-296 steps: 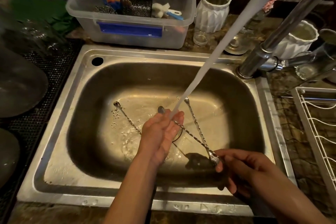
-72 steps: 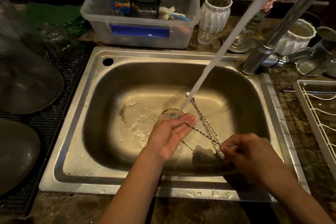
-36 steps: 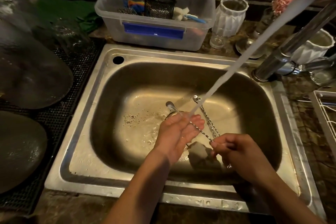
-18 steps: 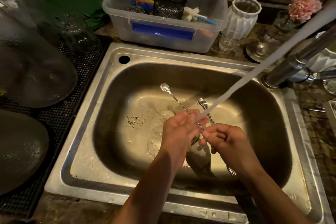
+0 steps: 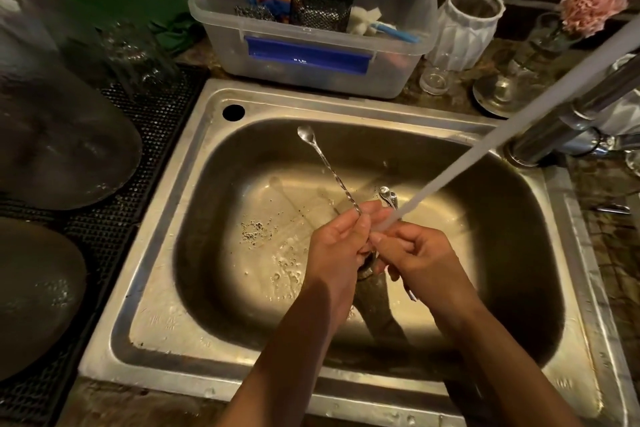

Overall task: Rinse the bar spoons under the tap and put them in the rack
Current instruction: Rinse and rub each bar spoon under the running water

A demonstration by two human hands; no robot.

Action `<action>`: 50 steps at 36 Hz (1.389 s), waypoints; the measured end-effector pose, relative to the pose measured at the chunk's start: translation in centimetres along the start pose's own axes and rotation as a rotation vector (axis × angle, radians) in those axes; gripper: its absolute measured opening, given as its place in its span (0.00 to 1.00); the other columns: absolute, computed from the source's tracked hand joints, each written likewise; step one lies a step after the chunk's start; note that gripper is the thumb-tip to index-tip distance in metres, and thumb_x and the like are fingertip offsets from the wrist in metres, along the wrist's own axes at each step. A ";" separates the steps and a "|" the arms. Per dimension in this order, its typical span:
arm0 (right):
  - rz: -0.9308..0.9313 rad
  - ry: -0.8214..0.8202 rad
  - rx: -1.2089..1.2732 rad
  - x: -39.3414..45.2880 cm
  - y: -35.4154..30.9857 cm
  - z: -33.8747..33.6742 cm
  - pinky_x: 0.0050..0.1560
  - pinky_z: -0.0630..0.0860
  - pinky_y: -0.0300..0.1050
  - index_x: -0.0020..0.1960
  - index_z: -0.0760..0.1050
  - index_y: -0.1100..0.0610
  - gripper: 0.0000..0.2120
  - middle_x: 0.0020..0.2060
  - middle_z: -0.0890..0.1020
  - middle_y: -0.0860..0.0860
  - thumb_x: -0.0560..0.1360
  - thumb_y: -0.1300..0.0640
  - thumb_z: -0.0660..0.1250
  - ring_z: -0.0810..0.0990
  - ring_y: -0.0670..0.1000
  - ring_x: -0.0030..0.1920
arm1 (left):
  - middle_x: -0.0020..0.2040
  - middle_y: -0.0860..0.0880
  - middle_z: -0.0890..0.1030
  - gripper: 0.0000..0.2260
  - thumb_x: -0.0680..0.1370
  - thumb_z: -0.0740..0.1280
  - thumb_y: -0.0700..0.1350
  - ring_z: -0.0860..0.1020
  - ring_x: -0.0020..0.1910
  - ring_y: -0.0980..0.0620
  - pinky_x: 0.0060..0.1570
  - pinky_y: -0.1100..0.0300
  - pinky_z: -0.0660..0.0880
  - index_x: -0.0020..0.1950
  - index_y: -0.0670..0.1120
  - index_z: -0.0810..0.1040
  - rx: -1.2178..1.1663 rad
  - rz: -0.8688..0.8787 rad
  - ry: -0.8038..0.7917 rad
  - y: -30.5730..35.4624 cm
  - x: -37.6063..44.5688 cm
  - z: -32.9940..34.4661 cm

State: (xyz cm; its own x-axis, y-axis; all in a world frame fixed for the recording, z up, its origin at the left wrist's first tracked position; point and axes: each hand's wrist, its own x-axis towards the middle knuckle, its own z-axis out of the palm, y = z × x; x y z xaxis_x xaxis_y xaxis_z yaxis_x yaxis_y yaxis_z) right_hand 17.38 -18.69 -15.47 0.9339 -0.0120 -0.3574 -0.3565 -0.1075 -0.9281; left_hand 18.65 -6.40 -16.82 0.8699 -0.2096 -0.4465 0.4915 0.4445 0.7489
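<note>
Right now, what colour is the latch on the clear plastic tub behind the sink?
Blue. The latch on the tub shows clearly in the head view.

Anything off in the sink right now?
Mostly fine. Dark specks sit on the sink floor left of the hands, away from the water stream. Grit or bubbles, I cannot tell.

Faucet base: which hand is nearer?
Right. The right hand sits over the sink middle on the side of the faucet base, below the stream. The left hand is just beyond it, farther from the base, gripping a bar spoon.
</note>
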 end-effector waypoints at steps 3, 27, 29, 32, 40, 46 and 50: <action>0.051 0.001 0.006 0.0 0.1 -0.1 0.25 0.69 0.32 0.41 0.85 0.50 0.14 0.31 0.85 0.53 0.80 0.52 0.64 0.77 0.43 0.28 | 0.52 0.43 0.86 0.10 0.83 0.61 0.40 0.83 0.40 0.50 0.35 0.57 0.74 0.59 0.44 0.81 -0.040 0.007 0.036 0.2 0.0 0.0; 0.252 0.057 0.187 2.1 2.1 0.0 0.46 0.78 0.51 0.50 0.83 0.60 0.30 0.39 0.88 0.55 0.80 0.37 0.54 0.86 0.50 0.38 | 0.48 0.43 0.87 0.06 0.80 0.65 0.41 0.85 0.51 0.48 0.42 0.64 0.80 0.53 0.41 0.81 -0.183 0.169 0.264 0.5 0.5 -1.3; 0.281 0.060 0.206 2.3 2.0 0.3 0.42 0.78 0.49 0.50 0.83 0.59 0.30 0.40 0.88 0.57 0.81 0.37 0.53 0.86 0.52 0.39 | 0.49 0.43 0.87 0.05 0.80 0.66 0.40 0.85 0.51 0.47 0.41 0.63 0.80 0.52 0.41 0.81 -0.201 0.156 0.257 0.5 0.5 -1.4; 0.355 0.063 0.237 2.7 1.6 0.7 0.30 0.75 0.42 0.52 0.81 0.61 0.30 0.41 0.87 0.58 0.81 0.37 0.53 0.85 0.52 0.36 | 0.51 0.43 0.87 0.06 0.78 0.68 0.38 0.85 0.54 0.46 0.45 0.59 0.82 0.55 0.41 0.79 -0.186 0.137 0.244 0.5 0.5 -1.6; 0.390 -0.016 0.240 3.0 0.7 0.9 0.32 0.72 0.45 0.46 0.80 0.57 0.26 0.37 0.84 0.58 0.80 0.39 0.53 0.78 0.50 0.31 | 0.52 0.44 0.86 0.13 0.73 0.72 0.36 0.86 0.45 0.48 0.43 0.55 0.83 0.56 0.44 0.80 -0.123 0.084 0.222 0.5 0.6 -1.4; 0.349 -0.034 0.173 2.9 0.2 0.8 0.26 0.73 0.38 0.46 0.81 0.56 0.19 0.27 0.81 0.48 0.82 0.48 0.55 0.78 0.45 0.28 | 0.55 0.45 0.86 0.15 0.75 0.71 0.34 0.81 0.34 0.43 0.50 0.42 0.79 0.59 0.44 0.78 -0.063 0.025 0.197 0.3 0.8 -1.1; 0.234 -0.090 0.074 2.6 0.2 0.6 0.31 0.70 0.40 0.43 0.80 0.61 0.12 0.30 0.79 0.52 0.79 0.56 0.64 0.73 0.48 0.30 | 0.52 0.47 0.87 0.14 0.73 0.70 0.30 0.84 0.44 0.47 0.42 0.51 0.82 0.56 0.42 0.79 -0.083 -0.002 0.206 0.1 0.9 -1.0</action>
State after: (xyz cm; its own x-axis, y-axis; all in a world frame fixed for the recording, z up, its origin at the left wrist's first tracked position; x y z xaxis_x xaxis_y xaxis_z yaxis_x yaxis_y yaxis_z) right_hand 19.67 -18.10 -16.67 0.8205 0.0613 -0.5683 -0.5670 -0.0387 -0.8228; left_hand 19.40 -5.69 -17.66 0.8379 -0.0318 -0.5448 0.4804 0.5165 0.7088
